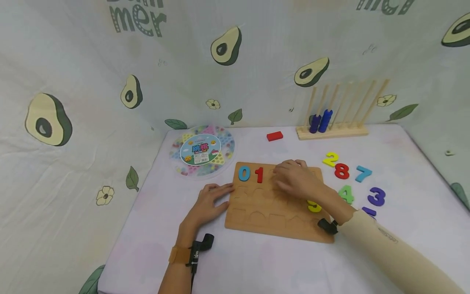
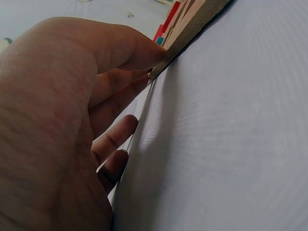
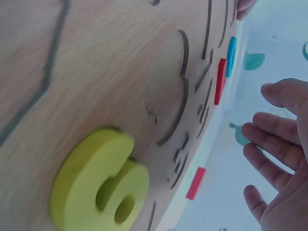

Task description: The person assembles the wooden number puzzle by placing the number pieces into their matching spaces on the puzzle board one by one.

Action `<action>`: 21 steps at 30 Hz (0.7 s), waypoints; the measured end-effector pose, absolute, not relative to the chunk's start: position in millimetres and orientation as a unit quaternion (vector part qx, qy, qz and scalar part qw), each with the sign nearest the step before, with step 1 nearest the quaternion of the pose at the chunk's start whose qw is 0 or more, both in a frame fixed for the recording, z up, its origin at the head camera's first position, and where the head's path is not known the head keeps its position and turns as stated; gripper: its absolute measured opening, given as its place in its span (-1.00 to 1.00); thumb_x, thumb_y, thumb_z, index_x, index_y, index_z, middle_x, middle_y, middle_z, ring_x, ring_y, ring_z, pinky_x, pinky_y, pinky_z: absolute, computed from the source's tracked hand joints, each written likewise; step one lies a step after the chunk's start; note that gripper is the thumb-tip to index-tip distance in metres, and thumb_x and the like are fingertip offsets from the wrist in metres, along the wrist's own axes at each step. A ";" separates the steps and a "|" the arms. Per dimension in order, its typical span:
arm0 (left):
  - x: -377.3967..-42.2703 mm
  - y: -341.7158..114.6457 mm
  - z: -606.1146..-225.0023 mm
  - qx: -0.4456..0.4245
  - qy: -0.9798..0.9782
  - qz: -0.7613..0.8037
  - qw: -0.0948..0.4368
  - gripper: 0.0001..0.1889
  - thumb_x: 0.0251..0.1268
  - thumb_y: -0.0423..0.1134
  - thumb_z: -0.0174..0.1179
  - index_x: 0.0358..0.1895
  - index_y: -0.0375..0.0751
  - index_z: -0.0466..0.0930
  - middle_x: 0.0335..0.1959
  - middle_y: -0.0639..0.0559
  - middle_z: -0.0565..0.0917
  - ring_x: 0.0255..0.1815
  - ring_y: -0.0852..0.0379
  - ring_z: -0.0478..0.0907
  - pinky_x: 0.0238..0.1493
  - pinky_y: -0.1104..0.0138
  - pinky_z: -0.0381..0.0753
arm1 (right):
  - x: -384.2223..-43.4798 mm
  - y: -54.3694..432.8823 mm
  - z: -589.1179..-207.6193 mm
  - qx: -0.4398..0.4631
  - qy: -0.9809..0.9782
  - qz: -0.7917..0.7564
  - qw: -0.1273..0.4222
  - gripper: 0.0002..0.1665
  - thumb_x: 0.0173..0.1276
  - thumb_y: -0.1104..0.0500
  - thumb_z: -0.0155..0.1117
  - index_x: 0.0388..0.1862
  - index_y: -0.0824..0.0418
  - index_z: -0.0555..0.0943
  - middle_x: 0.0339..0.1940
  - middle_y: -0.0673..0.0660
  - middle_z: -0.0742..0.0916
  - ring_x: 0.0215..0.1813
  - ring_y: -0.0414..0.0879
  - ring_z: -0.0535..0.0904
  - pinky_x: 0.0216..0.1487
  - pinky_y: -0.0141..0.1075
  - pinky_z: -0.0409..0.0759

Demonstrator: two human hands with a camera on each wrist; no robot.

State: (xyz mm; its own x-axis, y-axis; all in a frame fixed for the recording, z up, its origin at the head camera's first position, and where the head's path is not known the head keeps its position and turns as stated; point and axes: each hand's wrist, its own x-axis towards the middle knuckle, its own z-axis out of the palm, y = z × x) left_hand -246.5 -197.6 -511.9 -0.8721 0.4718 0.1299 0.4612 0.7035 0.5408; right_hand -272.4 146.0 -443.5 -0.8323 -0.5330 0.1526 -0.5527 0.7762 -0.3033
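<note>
A wooden number board (image 1: 257, 204) lies on the table, with a blue 0 (image 1: 244, 173) and a red 1 (image 1: 259, 174) at its upper left. At the board's left edge, my left hand (image 1: 207, 206) touches the side with thumb and fingertips, other fingers loosely extended. My right hand (image 1: 297, 177) hovers over the upper part of the board; in the right wrist view its fingers (image 3: 274, 132) are spread, with nothing between them. Below the right forearm a yellow 6 or 9 (image 3: 96, 187) rests on the board, partly hidden in the head view.
Right of the board lie a yellow 2 (image 1: 331, 159), red 8 (image 1: 342, 171), blue 7 (image 1: 363, 173), green 4 (image 1: 346, 194) and purple 3 (image 1: 376, 197). Behind are a round game box (image 1: 200, 149), a red block (image 1: 274, 136) and a wooden peg rack (image 1: 332, 131) with blue pieces.
</note>
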 end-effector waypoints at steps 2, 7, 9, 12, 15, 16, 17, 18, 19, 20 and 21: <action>-245.7 -198.0 -511.7 0.254 0.922 0.292 0.011 -0.49 0.38 -0.08 0.21 0.40 0.13 0.49 0.45 0.28 0.40 0.34 0.00 0.22 0.21 -0.02 0.22 | -270.8 150.0 -443.5 0.284 -0.944 0.167 0.032 -0.57 0.38 0.03 0.35 0.14 0.20 0.68 0.14 0.13 0.70 0.30 0.15 0.43 0.31 0.23 0.16; -245.0 -198.2 -511.7 0.260 0.919 0.295 0.009 -0.49 0.39 -0.09 0.20 0.40 0.11 0.49 0.45 0.26 0.40 0.34 -0.01 0.22 0.22 -0.02 0.21 | -267.9 163.2 -442.8 0.274 -0.947 0.162 0.039 -0.57 0.37 0.02 0.36 0.13 0.21 0.67 0.12 0.14 0.71 0.30 0.18 0.43 0.29 0.24 0.16; -244.9 -198.1 -512.0 0.261 0.919 0.296 0.007 -0.49 0.39 -0.10 0.20 0.40 0.11 0.49 0.45 0.26 0.40 0.34 -0.01 0.22 0.23 -0.02 0.21 | -267.2 169.5 -443.4 0.267 -0.949 0.161 0.042 -0.57 0.36 0.02 0.37 0.12 0.20 0.68 0.11 0.14 0.71 0.30 0.19 0.43 0.27 0.24 0.17; -245.3 -197.8 -512.4 0.261 0.919 0.296 0.004 -0.49 0.38 -0.10 0.20 0.40 0.12 0.49 0.45 0.27 0.40 0.34 -0.01 0.22 0.24 -0.03 0.20 | -268.1 179.3 -445.3 0.259 -0.952 0.159 0.050 -0.60 0.35 0.02 0.39 0.09 0.17 0.70 0.08 0.14 0.72 0.29 0.19 0.43 0.26 0.24 0.17; -245.3 -197.5 -513.1 0.257 0.921 0.294 0.002 -0.48 0.37 -0.09 0.21 0.40 0.13 0.50 0.45 0.29 0.40 0.34 0.00 0.22 0.23 -0.03 0.21 | -268.7 188.3 -446.8 0.251 -0.953 0.158 0.056 -0.62 0.34 0.04 0.40 0.07 0.17 0.71 0.06 0.14 0.73 0.28 0.20 0.44 0.24 0.22 0.18; -245.1 -197.5 -513.7 0.255 0.922 0.291 0.002 -0.48 0.37 -0.09 0.21 0.40 0.14 0.50 0.45 0.29 0.39 0.34 0.01 0.22 0.22 -0.03 0.22 | -268.7 191.1 -447.4 0.249 -0.954 0.159 0.058 -0.63 0.33 0.04 0.40 0.06 0.17 0.71 0.06 0.15 0.73 0.27 0.20 0.44 0.24 0.22 0.19; -244.8 -197.6 -514.4 0.254 0.923 0.290 0.001 -0.48 0.36 -0.09 0.21 0.40 0.15 0.50 0.45 0.30 0.39 0.33 0.02 0.22 0.22 -0.03 0.22 | -268.3 193.7 -448.0 0.245 -0.954 0.160 0.058 -0.63 0.33 0.05 0.41 0.06 0.18 0.71 0.05 0.15 0.73 0.27 0.20 0.44 0.23 0.21 0.19; -244.3 -197.7 -515.2 0.252 0.924 0.287 0.001 -0.47 0.35 -0.08 0.21 0.40 0.16 0.50 0.45 0.31 0.39 0.34 0.02 0.23 0.22 -0.03 0.23 | -267.8 196.5 -448.7 0.243 -0.955 0.159 0.059 -0.63 0.33 0.05 0.40 0.06 0.19 0.70 0.05 0.16 0.73 0.26 0.21 0.44 0.23 0.21 0.20; -243.6 -197.8 -515.9 0.251 0.925 0.287 0.000 -0.47 0.35 -0.08 0.22 0.40 0.17 0.50 0.45 0.31 0.39 0.33 0.03 0.23 0.22 -0.03 0.23 | -267.1 198.7 -449.3 0.240 -0.956 0.158 0.059 -0.62 0.34 0.06 0.40 0.06 0.20 0.70 0.05 0.17 0.72 0.26 0.22 0.44 0.22 0.21 0.20; -242.9 -198.1 -516.8 0.250 0.925 0.285 0.000 -0.47 0.34 -0.09 0.22 0.40 0.17 0.50 0.45 0.32 0.39 0.33 0.03 0.23 0.22 -0.03 0.23 | -266.7 201.2 -450.2 0.238 -0.956 0.159 0.058 -0.63 0.34 0.07 0.39 0.06 0.21 0.70 0.05 0.17 0.72 0.26 0.22 0.44 0.21 0.22 0.20; -242.1 -198.2 -517.6 0.250 0.926 0.285 0.000 -0.47 0.34 -0.09 0.22 0.39 0.18 0.50 0.45 0.33 0.39 0.33 0.04 0.23 0.22 -0.03 0.23 | -266.2 203.6 -451.2 0.235 -0.957 0.159 0.059 -0.63 0.34 0.07 0.39 0.06 0.21 0.70 0.05 0.17 0.72 0.25 0.22 0.44 0.21 0.21 0.21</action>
State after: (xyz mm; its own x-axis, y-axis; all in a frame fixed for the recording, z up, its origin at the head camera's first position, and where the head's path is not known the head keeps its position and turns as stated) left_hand -242.1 -198.2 -517.6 -0.8752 0.4622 0.1426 0.4625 0.7133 0.5266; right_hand -266.2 203.6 -451.2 -0.8828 -0.4304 0.1882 -0.4682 0.8391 -0.2770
